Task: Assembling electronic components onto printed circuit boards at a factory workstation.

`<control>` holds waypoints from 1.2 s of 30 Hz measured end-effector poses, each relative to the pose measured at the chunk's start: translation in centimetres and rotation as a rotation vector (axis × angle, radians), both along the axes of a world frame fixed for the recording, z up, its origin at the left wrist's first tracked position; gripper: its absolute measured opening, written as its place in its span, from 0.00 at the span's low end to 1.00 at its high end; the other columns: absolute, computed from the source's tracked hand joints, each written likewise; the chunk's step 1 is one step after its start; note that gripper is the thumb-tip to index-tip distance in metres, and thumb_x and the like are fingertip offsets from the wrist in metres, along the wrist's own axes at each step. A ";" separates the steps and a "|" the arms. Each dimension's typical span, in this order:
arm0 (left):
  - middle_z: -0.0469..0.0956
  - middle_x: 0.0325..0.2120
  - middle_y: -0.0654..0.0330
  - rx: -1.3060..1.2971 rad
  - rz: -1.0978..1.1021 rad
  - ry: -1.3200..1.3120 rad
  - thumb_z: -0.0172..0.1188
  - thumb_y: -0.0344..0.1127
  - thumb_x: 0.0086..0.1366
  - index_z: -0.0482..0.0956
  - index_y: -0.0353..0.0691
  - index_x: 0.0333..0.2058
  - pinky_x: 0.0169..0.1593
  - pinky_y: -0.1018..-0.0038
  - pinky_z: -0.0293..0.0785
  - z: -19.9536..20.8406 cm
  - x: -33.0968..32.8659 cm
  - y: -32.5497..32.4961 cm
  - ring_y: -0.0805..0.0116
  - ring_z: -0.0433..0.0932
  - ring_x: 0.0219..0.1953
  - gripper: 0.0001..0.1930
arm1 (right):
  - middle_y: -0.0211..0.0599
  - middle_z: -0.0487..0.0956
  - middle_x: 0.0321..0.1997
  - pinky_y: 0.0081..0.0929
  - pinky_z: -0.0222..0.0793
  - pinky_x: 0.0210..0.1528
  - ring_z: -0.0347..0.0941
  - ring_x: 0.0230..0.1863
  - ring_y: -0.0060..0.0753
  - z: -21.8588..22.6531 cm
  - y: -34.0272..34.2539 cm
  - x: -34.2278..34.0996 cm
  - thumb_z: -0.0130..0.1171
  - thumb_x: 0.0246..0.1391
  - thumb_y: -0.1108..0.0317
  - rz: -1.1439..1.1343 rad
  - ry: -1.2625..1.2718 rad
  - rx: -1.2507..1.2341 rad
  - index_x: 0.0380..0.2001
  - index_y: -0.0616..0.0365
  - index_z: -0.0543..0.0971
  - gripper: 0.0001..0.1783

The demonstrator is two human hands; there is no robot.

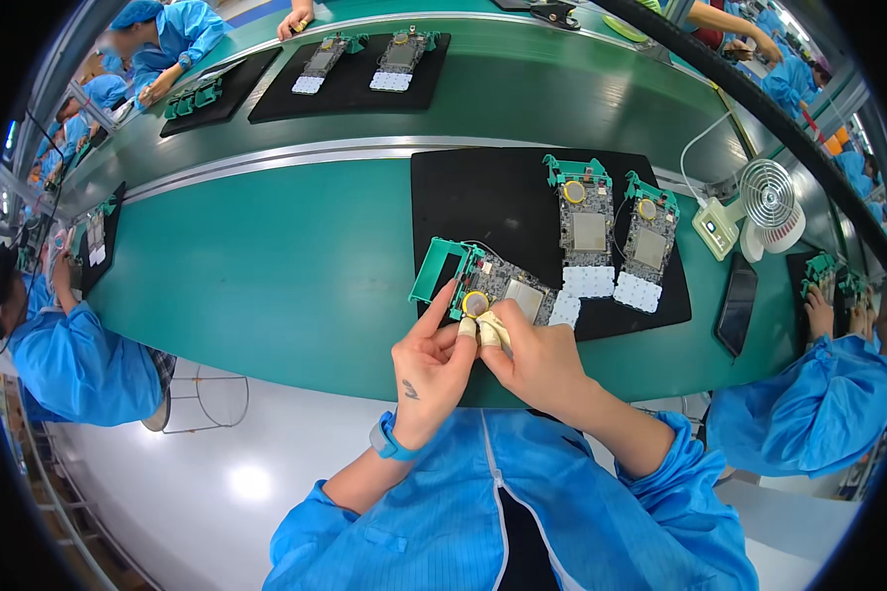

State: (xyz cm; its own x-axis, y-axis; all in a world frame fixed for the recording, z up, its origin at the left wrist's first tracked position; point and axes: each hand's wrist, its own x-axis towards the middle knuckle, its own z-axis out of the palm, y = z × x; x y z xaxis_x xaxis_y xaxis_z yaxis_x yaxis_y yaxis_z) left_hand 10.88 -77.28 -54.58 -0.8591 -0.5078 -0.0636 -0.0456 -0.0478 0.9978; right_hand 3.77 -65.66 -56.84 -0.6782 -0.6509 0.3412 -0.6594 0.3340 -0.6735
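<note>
A circuit board (522,289) with a green plastic frame (434,272) at its left end tilts over the near edge of the black mat. My left hand (430,369) grips its near left side, index finger along the frame and thumb beside a round yellow-rimmed coin cell (475,303). Closed at the board's near edge, my right hand (542,355) has its thumb and fingertips pressed together by the cell. Pale yellow covers wrap some fingertips. Whatever lies between the fingertips is hidden. White pads (565,309) show at the board's right end.
On the black mat (483,197) lie two similar boards, a left one (588,231) and a right one (648,246). A small fan (764,202) and a black phone (737,305) sit at right. More boards rest on a far mat (365,98). Co-workers sit at both sides.
</note>
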 end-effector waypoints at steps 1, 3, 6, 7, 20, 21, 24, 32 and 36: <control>0.80 0.29 0.59 -0.019 -0.011 -0.003 0.49 0.20 0.60 0.60 0.29 0.59 0.37 0.85 0.72 0.0 0.0 -0.1 0.81 0.74 0.32 0.26 | 0.34 0.73 0.14 0.33 0.63 0.14 0.72 0.14 0.40 0.2 0.0 0.1 0.59 0.50 0.62 0.012 0.014 0.034 0.38 0.54 0.68 0.15; 0.80 0.29 0.59 -0.037 -0.009 0.005 0.50 0.20 0.60 0.61 0.30 0.59 0.36 0.85 0.71 -0.1 0.2 -0.1 0.82 0.74 0.31 0.26 | 0.34 0.73 0.14 0.33 0.63 0.14 0.73 0.15 0.40 0.3 -0.2 0.4 0.58 0.50 0.62 0.022 0.026 0.068 0.38 0.54 0.67 0.16; 0.80 0.29 0.59 -0.069 -0.020 0.006 0.49 0.20 0.60 0.60 0.29 0.59 0.37 0.84 0.72 0.2 0.4 -0.4 0.81 0.75 0.32 0.26 | 0.33 0.73 0.14 0.33 0.62 0.14 0.73 0.14 0.38 0.5 -0.6 0.9 0.59 0.50 0.61 -0.018 0.239 0.065 0.39 0.54 0.68 0.16; 0.80 0.29 0.58 -0.083 -0.029 -0.001 0.49 0.19 0.60 0.60 0.29 0.59 0.37 0.83 0.73 0.4 0.3 -0.5 0.80 0.75 0.32 0.26 | 0.33 0.73 0.15 0.32 0.64 0.16 0.74 0.15 0.37 0.6 -0.6 0.9 0.58 0.51 0.62 -0.008 0.185 0.099 0.39 0.55 0.68 0.16; 0.80 0.33 0.51 0.047 -0.020 0.054 0.48 0.19 0.61 0.58 0.27 0.59 0.42 0.76 0.78 1.0 0.6 -0.1 0.70 0.80 0.35 0.26 | 0.33 0.75 0.36 0.28 0.67 0.32 0.72 0.32 0.33 1.6 1.3 0.1 0.65 0.32 0.73 0.049 0.400 -0.123 0.39 0.58 0.76 0.23; 0.80 0.33 0.51 0.043 -0.034 0.049 0.48 0.19 0.62 0.57 0.27 0.59 0.41 0.76 0.79 1.0 0.5 -0.1 0.69 0.80 0.35 0.26 | 0.33 0.75 0.36 0.28 0.67 0.31 0.72 0.32 0.33 1.4 1.6 -0.1 0.65 0.32 0.73 0.046 0.412 -0.104 0.38 0.58 0.76 0.22; 0.79 0.34 0.49 0.027 -0.055 0.026 0.46 0.19 0.62 0.55 0.27 0.60 0.41 0.74 0.80 1.3 0.4 -0.1 0.65 0.81 0.36 0.26 | 0.32 0.74 0.35 0.28 0.66 0.30 0.72 0.31 0.33 0.8 2.5 -0.3 0.65 0.32 0.73 0.036 0.407 -0.079 0.37 0.58 0.76 0.22; 0.79 0.35 0.46 0.064 -0.063 0.007 0.47 0.19 0.62 0.53 0.26 0.60 0.41 0.74 0.80 1.6 0.2 0.0 0.63 0.81 0.36 0.27 | 0.32 0.74 0.33 0.27 0.65 0.28 0.70 0.27 0.34 0.8 2.1 -0.3 0.64 0.32 0.74 -0.020 0.066 -0.229 0.36 0.57 0.75 0.21; 0.79 0.35 0.46 0.061 -0.069 -0.012 0.47 0.18 0.61 0.49 0.27 0.61 0.41 0.73 0.80 1.7 -0.1 0.3 0.63 0.81 0.36 0.30 | 0.31 0.73 0.32 0.26 0.63 0.27 0.70 0.26 0.31 1.2 2.3 -0.5 0.66 0.33 0.72 -0.003 0.315 -0.113 0.35 0.57 0.76 0.20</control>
State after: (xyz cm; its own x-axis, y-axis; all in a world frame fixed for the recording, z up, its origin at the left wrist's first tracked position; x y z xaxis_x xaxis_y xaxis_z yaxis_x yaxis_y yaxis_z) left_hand 10.80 -76.97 -52.92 -0.8908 -0.4425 -0.1036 -0.0633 -0.1048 0.9925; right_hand 3.32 -63.37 -55.65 -0.5297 -0.5953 0.6041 -0.8402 0.2714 -0.4694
